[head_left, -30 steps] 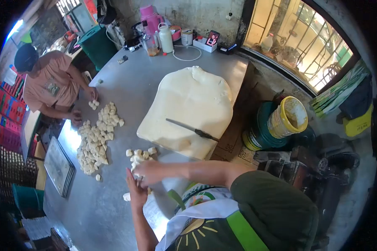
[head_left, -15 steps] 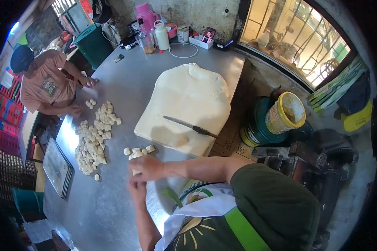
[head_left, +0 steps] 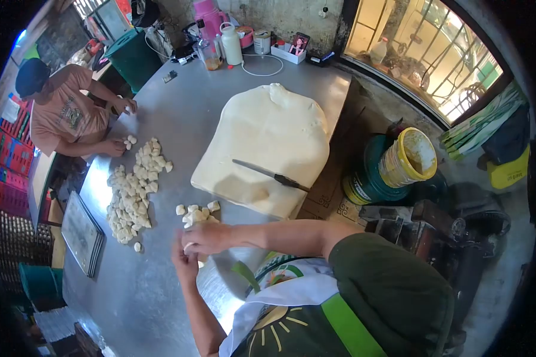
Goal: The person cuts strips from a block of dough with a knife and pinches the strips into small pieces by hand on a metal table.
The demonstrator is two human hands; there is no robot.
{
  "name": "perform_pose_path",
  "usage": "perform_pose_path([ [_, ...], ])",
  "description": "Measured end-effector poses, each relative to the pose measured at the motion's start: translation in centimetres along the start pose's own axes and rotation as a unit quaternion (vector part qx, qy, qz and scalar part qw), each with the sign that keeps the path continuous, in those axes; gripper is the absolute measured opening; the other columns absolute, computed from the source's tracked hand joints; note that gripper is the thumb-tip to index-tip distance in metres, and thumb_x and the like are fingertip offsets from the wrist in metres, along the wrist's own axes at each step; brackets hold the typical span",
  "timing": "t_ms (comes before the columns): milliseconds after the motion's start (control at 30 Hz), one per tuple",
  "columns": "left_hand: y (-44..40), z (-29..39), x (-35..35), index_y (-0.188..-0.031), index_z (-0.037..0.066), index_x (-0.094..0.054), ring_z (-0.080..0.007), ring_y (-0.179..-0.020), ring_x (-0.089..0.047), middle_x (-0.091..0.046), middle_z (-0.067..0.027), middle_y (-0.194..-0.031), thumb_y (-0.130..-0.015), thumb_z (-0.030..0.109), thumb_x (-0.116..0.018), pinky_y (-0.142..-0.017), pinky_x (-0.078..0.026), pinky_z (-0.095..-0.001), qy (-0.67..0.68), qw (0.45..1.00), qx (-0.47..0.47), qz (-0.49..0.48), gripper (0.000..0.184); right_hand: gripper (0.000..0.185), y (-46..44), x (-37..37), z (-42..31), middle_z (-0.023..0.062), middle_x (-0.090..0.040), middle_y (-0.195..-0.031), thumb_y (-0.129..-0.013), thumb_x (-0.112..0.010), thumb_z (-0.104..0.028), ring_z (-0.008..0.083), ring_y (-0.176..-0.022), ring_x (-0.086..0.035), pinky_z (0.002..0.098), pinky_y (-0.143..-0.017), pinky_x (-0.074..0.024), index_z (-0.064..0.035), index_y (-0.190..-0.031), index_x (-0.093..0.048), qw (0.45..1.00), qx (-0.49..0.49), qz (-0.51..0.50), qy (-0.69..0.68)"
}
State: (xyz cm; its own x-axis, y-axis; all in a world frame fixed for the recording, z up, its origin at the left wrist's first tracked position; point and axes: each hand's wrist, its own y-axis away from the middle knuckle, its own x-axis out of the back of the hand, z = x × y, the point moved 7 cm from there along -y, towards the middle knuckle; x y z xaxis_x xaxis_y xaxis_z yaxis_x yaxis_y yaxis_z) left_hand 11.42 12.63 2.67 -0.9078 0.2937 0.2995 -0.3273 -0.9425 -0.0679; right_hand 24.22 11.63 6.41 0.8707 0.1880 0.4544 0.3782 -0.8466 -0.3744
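Observation:
My right hand [head_left: 207, 238] is closed round a small piece of dough [head_left: 189, 246], its fingers bent over it. My left hand [head_left: 184, 260] meets it from below, its blurred fingers closed at the same piece. Just beyond my right hand lies a small cluster of cut dough pieces [head_left: 196, 214], partly hidden by that hand. Another pale bit shows under my wrist. Farther off rests a large smooth slab of dough [head_left: 262, 143], with a dark-handled knife [head_left: 271, 174] lying across its near part.
A long pile of dough pieces [head_left: 131, 199] spreads over the metal table [head_left: 155, 291]. Across it a co-worker [head_left: 71, 113] handles small dough balls. Stacked trays [head_left: 82, 235] sit at the left edge. Bottles [head_left: 231, 44] and a phone [head_left: 299, 43] stand at the back; buckets [head_left: 408, 157] are at right.
My hands have shifted slightly left, still together at the dough piece. More of the nearby cluster shows. The co-worker's near hand has moved to the small dough balls.

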Motion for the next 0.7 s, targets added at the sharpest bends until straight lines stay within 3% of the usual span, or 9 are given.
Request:
perform_pose_path([
  [67,-0.2,-3.8,0.5,-0.123,0.002,-0.062,-0.0126,-0.075,-0.062,-0.065,0.0006,-0.076,-0.093,0.012,-0.063,-0.067,-0.049,-0.0283,-0.048,0.996,0.052,-0.048,0.031,0.031,0.0,1.1,-0.9,0.0169,-0.065,-0.097,-0.079,-0.070,-0.031,0.0345,-0.091,-0.065,0.0449,-0.078,-0.0510,-0.0059,-0.097,-0.065,0.998,-0.045,0.026,0.034],
  [167,0.7,-4.6,-1.7,-0.132,0.000,-0.056,-0.0136,-0.084,-0.063,-0.068,-0.0076,-0.094,-0.089,-0.001,-0.061,-0.077,-0.051,-0.0284,-0.088,0.979,0.171,-0.072,0.043,0.029,0.1,2.0,0.8,0.0161,-0.064,-0.099,-0.079,-0.071,-0.025,0.0335,-0.096,-0.064,0.0438,-0.083,-0.0499,-0.0059,-0.101,-0.064,0.987,-0.141,0.008,0.080],
  [267,1.5,0.1,-2.6,-0.130,-0.001,-0.057,-0.0145,-0.086,-0.064,-0.068,-0.0086,-0.097,-0.089,-0.001,-0.061,-0.079,-0.051,-0.0292,-0.082,0.989,0.047,-0.117,0.042,0.028,0.9,3.8,4.1,0.0159,-0.064,-0.096,-0.080,-0.071,-0.024,0.0340,-0.095,-0.065,0.0446,-0.084,-0.0492,-0.0063,-0.101,-0.064,0.948,-0.280,-0.054,0.144],
  [333,2.3,0.9,-2.5,-0.129,-0.001,-0.058,-0.0149,-0.087,-0.064,-0.068,-0.0091,-0.098,-0.088,0.000,-0.061,-0.080,-0.051,-0.0297,-0.081,0.987,-0.007,-0.140,0.041,0.029,2.1,4.8,3.2,0.0162,-0.065,-0.092,-0.079,-0.072,-0.025,0.0348,-0.092,-0.066,0.0444,-0.082,-0.0501,-0.0058,-0.099,-0.063,0.958,-0.225,-0.031,0.176],
  [433,0.6,0.2,-0.2,-0.125,-0.002,-0.060,-0.0155,-0.089,-0.063,-0.068,-0.0103,-0.103,-0.088,0.002,-0.062,-0.081,-0.050,-0.0290,-0.025,0.997,-0.062,0.047,0.037,0.031,1.8,2.9,1.5,0.0170,-0.066,-0.090,-0.078,-0.073,-0.026,0.0355,-0.088,-0.066,0.0441,-0.079,-0.0509,-0.0053,-0.098,-0.062,0.978,-0.140,-0.026,0.154],
  [500,-1.3,4.6,-1.0,-0.124,-0.002,-0.061,-0.0163,-0.090,-0.063,-0.068,-0.0111,-0.105,-0.088,0.002,-0.062,-0.081,-0.050,-0.0292,-0.003,0.994,-0.095,0.050,0.036,0.033,0.5,2.1,-0.1,0.0182,-0.066,-0.087,-0.077,-0.074,-0.028,0.0362,-0.084,-0.066,0.0437,-0.076,-0.0516,-0.0048,-0.097,-0.061,0.996,-0.035,-0.017,0.086],
  [567,0.0,7.6,-1.2,-0.121,-0.003,-0.062,-0.0178,-0.091,-0.063,-0.069,-0.0126,-0.108,-0.088,0.003,-0.063,-0.082,-0.050,-0.0298,0.036,0.991,-0.122,0.051,0.034,0.035,0.4,1.3,-0.3,0.0185,-0.066,-0.088,-0.076,-0.075,-0.030,0.0363,-0.083,-0.066,0.0435,-0.075,-0.0519,-0.0047,-0.097,-0.061,0.998,-0.038,0.006,0.056],
  [600,0.2,5.7,-0.7,-0.121,-0.003,-0.062,-0.0178,-0.091,-0.063,-0.069,-0.0126,-0.108,-0.088,0.003,-0.063,-0.082,-0.050,-0.0298,0.034,0.991,-0.119,0.054,0.034,0.037,0.1,1.1,-0.8,0.0189,-0.066,-0.089,-0.075,-0.075,-0.031,0.0364,-0.082,-0.067,0.0433,-0.074,-0.0522,-0.0047,-0.097,-0.061,0.999,-0.032,0.028,0.030],
  [700,-1.9,-5.9,0.0,-0.121,-0.003,-0.062,-0.0210,-0.092,-0.064,-0.069,-0.0148,-0.111,-0.087,0.004,-0.065,-0.082,-0.051,-0.0317,0.141,0.987,0.083,-0.001,0.034,0.039,-0.3,2.4,-1.2,0.0190,-0.066,-0.089,-0.074,-0.077,-0.032,0.0366,-0.082,-0.067,0.0433,-0.074,-0.0524,-0.0048,-0.097,-0.061,0.996,-0.064,0.063,0.025],
])
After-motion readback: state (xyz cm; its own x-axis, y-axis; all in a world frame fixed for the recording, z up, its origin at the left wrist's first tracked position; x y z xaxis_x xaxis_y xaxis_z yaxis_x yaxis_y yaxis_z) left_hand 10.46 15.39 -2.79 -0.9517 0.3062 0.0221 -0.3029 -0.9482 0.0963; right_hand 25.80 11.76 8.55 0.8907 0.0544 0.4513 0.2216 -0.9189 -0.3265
